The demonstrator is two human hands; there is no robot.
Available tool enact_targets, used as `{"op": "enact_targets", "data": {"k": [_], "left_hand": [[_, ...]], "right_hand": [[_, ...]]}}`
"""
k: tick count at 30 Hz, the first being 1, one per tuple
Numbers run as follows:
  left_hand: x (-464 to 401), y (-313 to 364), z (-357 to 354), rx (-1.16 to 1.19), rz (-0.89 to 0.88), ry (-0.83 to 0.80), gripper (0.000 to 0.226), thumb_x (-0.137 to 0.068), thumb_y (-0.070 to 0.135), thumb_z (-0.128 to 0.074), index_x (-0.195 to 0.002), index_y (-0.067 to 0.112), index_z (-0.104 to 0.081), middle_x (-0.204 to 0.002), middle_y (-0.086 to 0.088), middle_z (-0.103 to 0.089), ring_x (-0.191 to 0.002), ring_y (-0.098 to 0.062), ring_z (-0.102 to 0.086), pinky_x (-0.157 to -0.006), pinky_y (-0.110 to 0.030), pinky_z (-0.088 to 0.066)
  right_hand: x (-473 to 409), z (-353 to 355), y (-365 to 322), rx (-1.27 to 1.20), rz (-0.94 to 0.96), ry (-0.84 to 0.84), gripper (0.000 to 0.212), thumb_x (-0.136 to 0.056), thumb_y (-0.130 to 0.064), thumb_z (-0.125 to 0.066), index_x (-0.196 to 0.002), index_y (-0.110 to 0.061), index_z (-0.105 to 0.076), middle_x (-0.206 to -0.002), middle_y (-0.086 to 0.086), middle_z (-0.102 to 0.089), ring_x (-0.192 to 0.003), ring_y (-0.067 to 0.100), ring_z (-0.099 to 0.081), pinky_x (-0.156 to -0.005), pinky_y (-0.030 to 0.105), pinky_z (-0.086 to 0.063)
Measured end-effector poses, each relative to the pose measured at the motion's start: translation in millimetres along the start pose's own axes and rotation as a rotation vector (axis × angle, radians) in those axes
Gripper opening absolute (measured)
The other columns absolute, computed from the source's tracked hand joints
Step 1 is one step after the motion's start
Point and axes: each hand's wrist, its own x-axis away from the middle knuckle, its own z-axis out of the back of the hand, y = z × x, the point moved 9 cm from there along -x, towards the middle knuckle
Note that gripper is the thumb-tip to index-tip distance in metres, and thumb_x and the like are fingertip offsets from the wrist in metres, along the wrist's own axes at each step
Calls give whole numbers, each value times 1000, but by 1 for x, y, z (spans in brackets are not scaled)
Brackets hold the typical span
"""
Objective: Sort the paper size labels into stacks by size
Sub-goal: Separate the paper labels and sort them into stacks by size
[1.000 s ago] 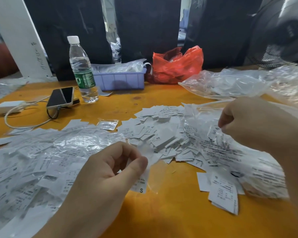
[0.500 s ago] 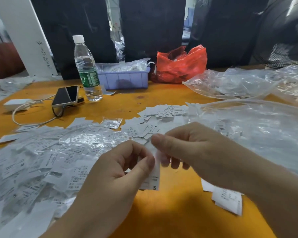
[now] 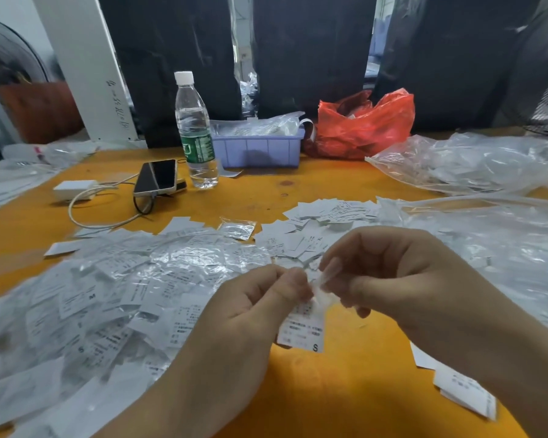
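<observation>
Table [image 3: 298,191] layout: loose labels [image 3: 108,298] at left; bottle [image 3: 195,131] behind them, phone [image 3: 157,177] to its left, tray [image 3: 257,150] and bag [image 3: 364,124] to its right.

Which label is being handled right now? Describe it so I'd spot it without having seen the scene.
On the orange table, look at the near centre where the left hand and right hand meet. A white label hangs from their pinching fingertips. Unlike the labels lying in piles, it is lifted off the table and shows a bold S at its lower corner.
</observation>
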Motion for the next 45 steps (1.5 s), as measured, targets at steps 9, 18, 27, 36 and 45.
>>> {"op": "enact_targets", "data": {"k": [9, 18, 27, 36, 45], "left_hand": [[-5, -6, 2, 10, 41, -10, 40, -76, 62, -51, -88, 32, -73, -77, -4, -63, -68, -11, -62, -65, -25, -57], [-5, 2, 1, 0, -31, -51, 24, -80, 49, -60, -85, 30, -73, -78, 2, -70, -81, -19, -66, -70, -18, -49], [-5, 2, 11, -1, -29, 54, 15, -76, 41, -62, -79, 28, -70, -63, 7, -62, -60, -5, -57, -55, -14, -45], [-2, 7, 22, -69, -77, 152, 17, -74, 46, -61, -85, 35, -67, -69, 3, -64, -65, -13, -62, -60, -22, -49], [-1, 8, 18, -107, -75, 130, 17, -72, 46, -64, -89, 41, -65, -76, 9, -68, -66, -8, -64, -58, -18, -52]], "right_hand": [[-1, -14, 8, -256, -42, -27, 35, -67, 7, -66, -89, -18, -74, -81, 11, -70, -64, 19, -62, -59, 27, -50], [1, -6, 14, -271, -91, 52, 44, -56, 3, -69, -89, -27, -74, -87, 0, -71, -66, 25, -68, -62, 28, -55], [1, -5, 20, -158, -116, 75, 47, -57, -5, -76, -94, -34, -72, -88, 5, -74, -71, 26, -72, -80, 49, -57], [0, -10, 30, -266, -226, 76, 31, -58, -21, -79, -88, -25, -76, -84, 6, -72, -66, 25, -66, -56, 29, -53], [2, -18, 27, -254, -245, 34, 57, -52, -7, -78, -108, -10, -64, -60, 14, -62, -49, 17, -56, -44, 22, -43]]}}
